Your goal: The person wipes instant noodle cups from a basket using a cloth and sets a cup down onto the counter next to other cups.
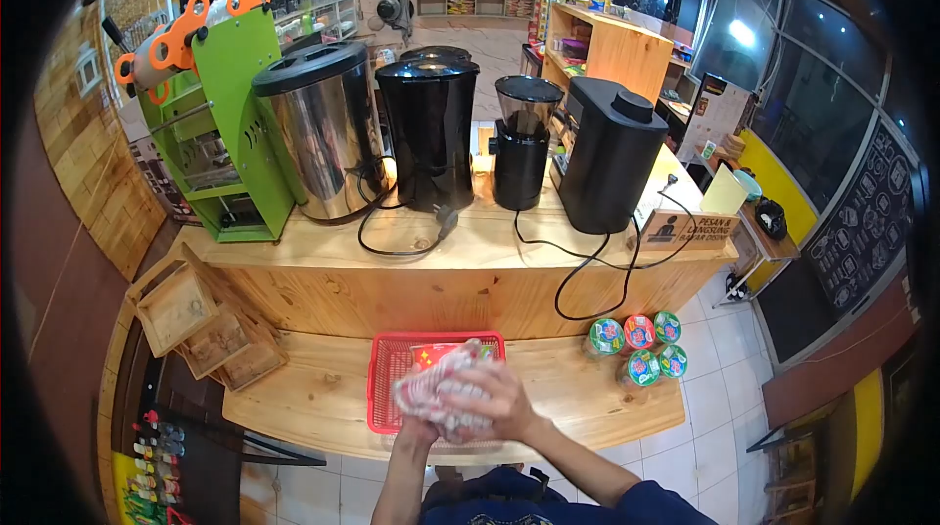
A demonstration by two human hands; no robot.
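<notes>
A white cloth with a reddish pattern is bunched up above the red plastic basket, slightly blurred. Over its right side my right hand is closed, fingers curled on the fabric. My left hand grips the cloth from below at its lower left, with most of its fingers covered. Whether something is wrapped inside the cloth cannot be seen. In the basket, behind the cloth, part of a red packet shows.
Several sealed cups stand right of the basket on the lower wooden shelf. Wooden crates lean at left. The upper counter holds a green cup sealer, a steel container, black appliances, a grinder and hanging cords.
</notes>
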